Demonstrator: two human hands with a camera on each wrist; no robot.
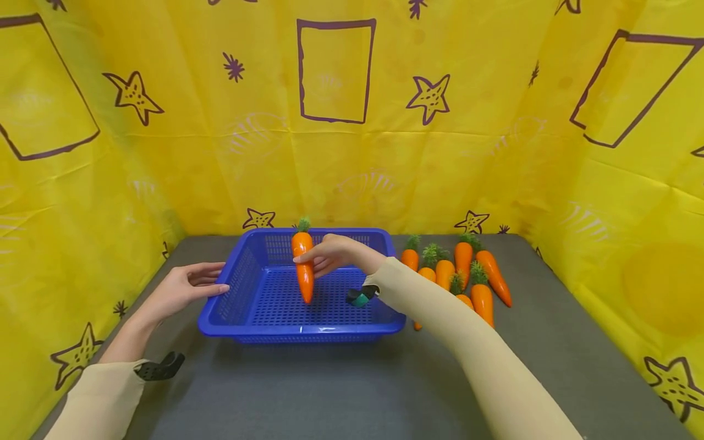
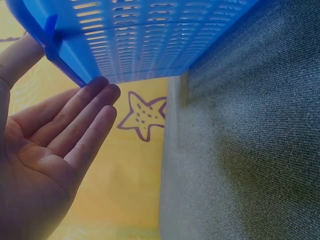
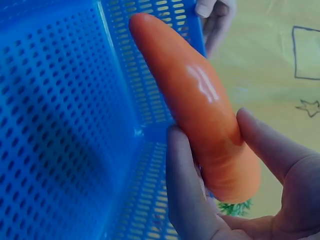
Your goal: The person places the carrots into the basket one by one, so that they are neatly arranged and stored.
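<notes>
An orange carrot with a green tuft at its top is held by my right hand over the blue basket. Its narrow tip points down toward the basket's perforated floor. In the right wrist view, thumb and fingers pinch the thick end of the carrot from both sides. My left hand is at the basket's left rim, the thumb over the edge and the other fingers outside below it. The left wrist view shows those fingers fairly straight, fingertips at the rim.
Several more carrots lie in a loose group on the grey table right of the basket, partly hidden by my right sleeve. Yellow cloth with drawn stars and frames walls the table at the back and both sides.
</notes>
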